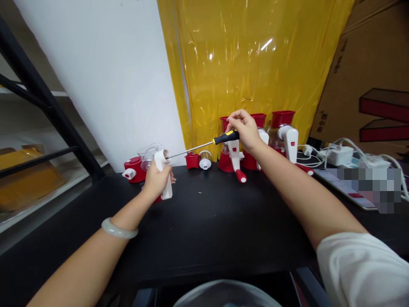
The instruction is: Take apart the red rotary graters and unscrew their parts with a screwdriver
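Note:
My left hand [156, 179] is closed around a white plastic crank handle [167, 192] with a round socket at its upper end. A red part shows just below that hand, partly hidden. My right hand [244, 129] grips the black and yellow handle of a screwdriver [224, 137]. The long metal shaft runs leftward, and its tip is at the socket of the white crank; how deep it sits I cannot tell. Behind my left hand stands a red base [136, 169] with a white knob and a clear plastic part.
Several red and white rotary graters [289, 140] stand along the back. A red pusher [192, 161] and a grater drum [205, 160] lie at back centre. On the right are a tablet [345, 187] and white chargers with cables [341, 154]. Metal shelving rises at left.

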Demonstrator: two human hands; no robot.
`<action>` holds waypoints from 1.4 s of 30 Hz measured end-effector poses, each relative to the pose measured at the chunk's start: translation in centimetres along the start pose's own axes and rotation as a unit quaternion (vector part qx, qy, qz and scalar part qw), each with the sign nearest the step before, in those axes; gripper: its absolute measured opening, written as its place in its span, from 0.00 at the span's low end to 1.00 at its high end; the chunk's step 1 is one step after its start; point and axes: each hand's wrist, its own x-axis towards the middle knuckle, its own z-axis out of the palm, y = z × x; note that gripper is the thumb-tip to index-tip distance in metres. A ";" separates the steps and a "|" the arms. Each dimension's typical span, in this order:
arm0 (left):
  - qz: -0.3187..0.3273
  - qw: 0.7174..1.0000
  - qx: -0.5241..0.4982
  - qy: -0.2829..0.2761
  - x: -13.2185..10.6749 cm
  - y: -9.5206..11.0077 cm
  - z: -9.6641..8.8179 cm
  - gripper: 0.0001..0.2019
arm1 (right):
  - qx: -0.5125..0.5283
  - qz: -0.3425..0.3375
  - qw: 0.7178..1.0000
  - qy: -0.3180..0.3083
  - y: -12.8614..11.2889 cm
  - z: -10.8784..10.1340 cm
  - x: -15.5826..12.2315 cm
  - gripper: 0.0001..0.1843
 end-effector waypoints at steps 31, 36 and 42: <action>-0.036 0.999 0.010 -0.030 -0.2 -0.4 0.2 0.17 | -0.355 -0.133 0.922 -0.074 -3.5 -1.3 -1.2 0.17; -0.074 0.995 -0.009 -0.058 -0.3 -0.9 0.5 0.12 | -0.364 -0.157 0.915 -0.080 -4.5 -1.4 -1.6 0.12; -0.126 0.988 -0.023 -0.087 -0.6 -0.8 0.8 0.09 | -0.346 -0.170 0.917 -0.104 -4.6 -1.5 -1.6 0.08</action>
